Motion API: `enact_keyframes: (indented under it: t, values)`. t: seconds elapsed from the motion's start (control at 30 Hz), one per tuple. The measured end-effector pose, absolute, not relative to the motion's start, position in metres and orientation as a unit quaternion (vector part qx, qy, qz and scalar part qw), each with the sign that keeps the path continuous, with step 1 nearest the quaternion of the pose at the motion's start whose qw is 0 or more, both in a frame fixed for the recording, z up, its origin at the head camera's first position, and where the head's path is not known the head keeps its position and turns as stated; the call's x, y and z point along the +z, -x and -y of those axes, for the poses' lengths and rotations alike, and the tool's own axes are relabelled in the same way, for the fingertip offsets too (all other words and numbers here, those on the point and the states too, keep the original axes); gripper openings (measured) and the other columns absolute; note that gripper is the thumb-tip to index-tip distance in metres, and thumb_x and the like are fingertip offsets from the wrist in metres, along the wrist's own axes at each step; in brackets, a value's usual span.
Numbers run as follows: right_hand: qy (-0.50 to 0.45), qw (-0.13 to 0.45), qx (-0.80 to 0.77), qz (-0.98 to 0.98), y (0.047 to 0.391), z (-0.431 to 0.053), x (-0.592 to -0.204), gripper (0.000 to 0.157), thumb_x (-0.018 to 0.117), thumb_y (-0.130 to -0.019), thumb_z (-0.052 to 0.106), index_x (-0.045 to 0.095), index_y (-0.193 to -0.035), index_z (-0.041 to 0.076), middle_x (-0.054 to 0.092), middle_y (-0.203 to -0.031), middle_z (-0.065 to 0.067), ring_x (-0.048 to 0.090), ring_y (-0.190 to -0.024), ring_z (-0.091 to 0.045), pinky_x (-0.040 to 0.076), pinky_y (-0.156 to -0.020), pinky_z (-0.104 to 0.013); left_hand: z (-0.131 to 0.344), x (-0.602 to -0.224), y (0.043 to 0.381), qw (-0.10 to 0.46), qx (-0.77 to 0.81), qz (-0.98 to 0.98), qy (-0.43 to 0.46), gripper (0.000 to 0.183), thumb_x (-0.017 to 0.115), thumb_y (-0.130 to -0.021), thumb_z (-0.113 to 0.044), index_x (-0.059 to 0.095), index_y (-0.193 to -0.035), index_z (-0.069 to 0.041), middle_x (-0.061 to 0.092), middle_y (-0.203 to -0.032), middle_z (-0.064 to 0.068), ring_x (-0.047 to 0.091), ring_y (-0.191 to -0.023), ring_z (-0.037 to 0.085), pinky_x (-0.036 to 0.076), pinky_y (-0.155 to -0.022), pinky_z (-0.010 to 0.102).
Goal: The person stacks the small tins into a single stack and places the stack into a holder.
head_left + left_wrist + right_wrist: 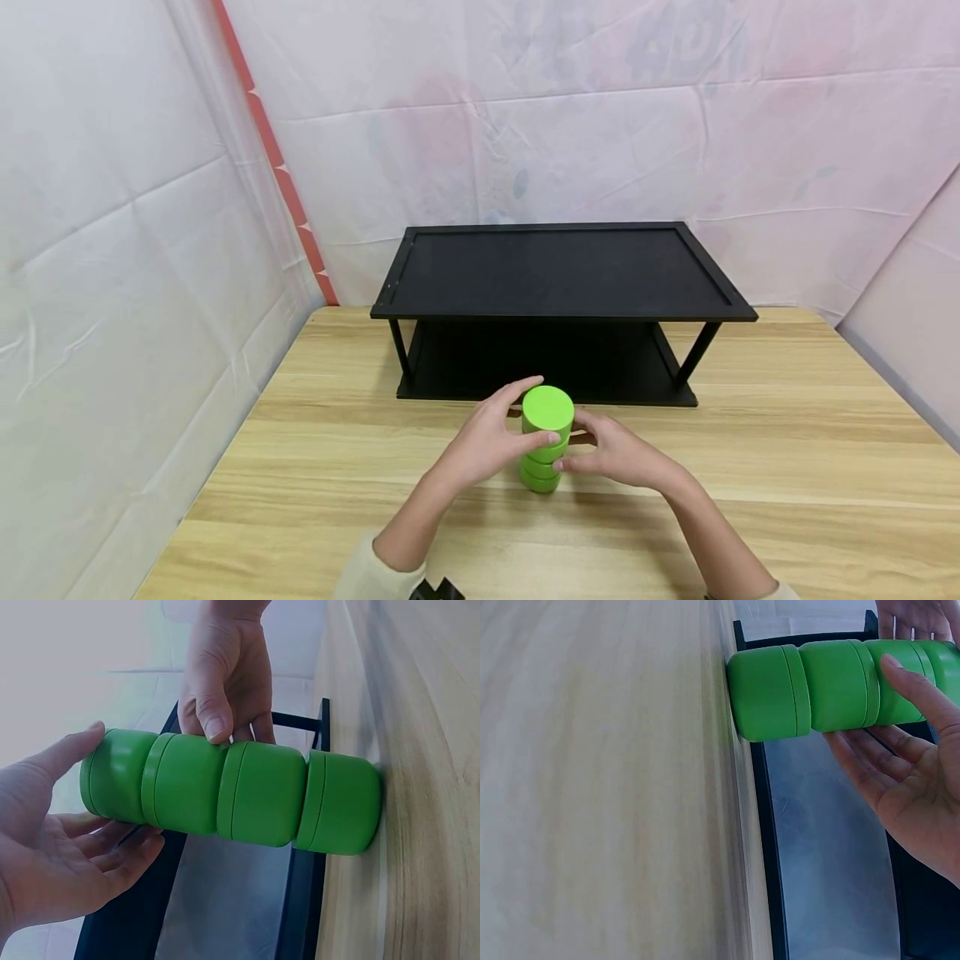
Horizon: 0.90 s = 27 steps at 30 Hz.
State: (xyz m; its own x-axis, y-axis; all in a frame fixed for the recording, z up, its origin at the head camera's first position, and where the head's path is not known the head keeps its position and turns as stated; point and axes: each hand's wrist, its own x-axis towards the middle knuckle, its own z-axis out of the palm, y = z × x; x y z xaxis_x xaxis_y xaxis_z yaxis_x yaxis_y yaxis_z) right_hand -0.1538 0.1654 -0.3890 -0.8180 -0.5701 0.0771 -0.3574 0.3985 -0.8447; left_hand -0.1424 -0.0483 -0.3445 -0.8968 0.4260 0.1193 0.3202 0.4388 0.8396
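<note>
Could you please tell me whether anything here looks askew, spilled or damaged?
The stack of four green jars before the black shelf looks slightly askew: in the left wrist view, their edges don't quite line up. I see no spill or damage.

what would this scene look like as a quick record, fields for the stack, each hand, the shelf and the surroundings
stack: four green jars, one on another, upright
stack base: bottom jar rests on the table
left hand: thumb and fingers around the top jar
right hand: lower down, thumb on the second jar from the top
shelf: black, two levels, on the table beyond the jars
table surface: light wood grain
backdrop: pale sheet behind the shelf, red strip toward the left
</note>
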Motion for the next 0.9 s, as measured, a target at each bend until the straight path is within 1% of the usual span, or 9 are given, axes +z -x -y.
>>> enact_keyframes:
  t: [0.1, 0.27, 0.4, 0.63, 0.8, 0.9]
  values:
    - [0.282, 0.107, -0.466, -0.832, 0.154, -0.165, -0.389, 0.053, 0.073, -0.079, 0.025, 0.051, -0.123, 0.006, 0.055, -0.116, -0.005, 0.054, -0.106, -0.026, 0.045, -0.088, -0.043, 0.049, -0.346, 0.143, 0.056, 0.480, -0.847, -0.221, 0.070, 0.074, -0.077, -0.039, 0.043, -0.137, -0.023, 0.046, -0.132, -0.004, 0.048, -0.110, 0.016, 0.042, -0.088, 0.040]
    - [0.281, 0.099, -0.457, -0.838, 0.154, -0.167, -0.389, 0.054, 0.074, -0.079, 0.026, 0.051, -0.123, 0.007, 0.056, -0.115, -0.005, 0.055, -0.103, -0.025, 0.046, -0.085, -0.044, 0.051, -0.350, 0.144, 0.069, 0.474, -0.850, -0.220, 0.069, 0.075, -0.077, -0.035, 0.045, -0.135, -0.016, 0.050, -0.126, -0.004, 0.049, -0.109, 0.018, 0.043, -0.088, 0.039]
    - [0.284, 0.109, -0.461, -0.834, 0.155, -0.168, -0.389, 0.057, 0.074, -0.078, 0.025, 0.049, -0.125, 0.005, 0.055, -0.116, -0.006, 0.055, -0.103, -0.026, 0.046, -0.085, -0.044, 0.054, -0.356, 0.144, 0.084, 0.456, -0.858, -0.222, 0.067, 0.075, -0.077, -0.034, 0.046, -0.134, -0.013, 0.052, -0.123, -0.003, 0.049, -0.110, 0.017, 0.042, -0.090, 0.037]
    - [0.302, 0.130, -0.447, -0.832, 0.157, -0.170, -0.392, 0.058, 0.075, -0.077, 0.025, 0.049, -0.124, 0.003, 0.055, -0.114, -0.006, 0.055, -0.102, -0.027, 0.046, -0.085, -0.042, 0.059, -0.371, 0.147, 0.105, 0.440, -0.860, -0.238, 0.063, 0.076, -0.076, -0.028, 0.049, -0.131, -0.012, 0.055, -0.120, -0.002, 0.051, -0.108, 0.017, 0.044, -0.088, 0.038]
    - [0.317, 0.148, -0.442, -0.826, 0.158, -0.171, -0.395, 0.058, 0.075, -0.078, 0.024, 0.048, -0.124, 0.001, 0.055, -0.113, -0.006, 0.055, -0.103, -0.028, 0.046, -0.087, -0.039, 0.059, -0.382, 0.151, 0.114, 0.437, -0.854, -0.257, 0.061, 0.078, -0.074, -0.023, 0.051, -0.128, -0.013, 0.057, -0.114, -0.005, 0.053, -0.102, 0.015, 0.046, -0.084, 0.032]
    - [0.313, 0.158, -0.440, -0.827, 0.159, -0.172, -0.396, 0.057, 0.075, -0.077, 0.024, 0.049, -0.123, 0.000, 0.056, -0.112, -0.005, 0.055, -0.102, -0.028, 0.046, -0.086, -0.039, 0.058, -0.388, 0.153, 0.117, 0.431, -0.856, -0.262, 0.059, 0.079, -0.074, -0.022, 0.052, -0.126, -0.013, 0.057, -0.112, -0.004, 0.054, -0.100, 0.015, 0.046, -0.082, 0.031]
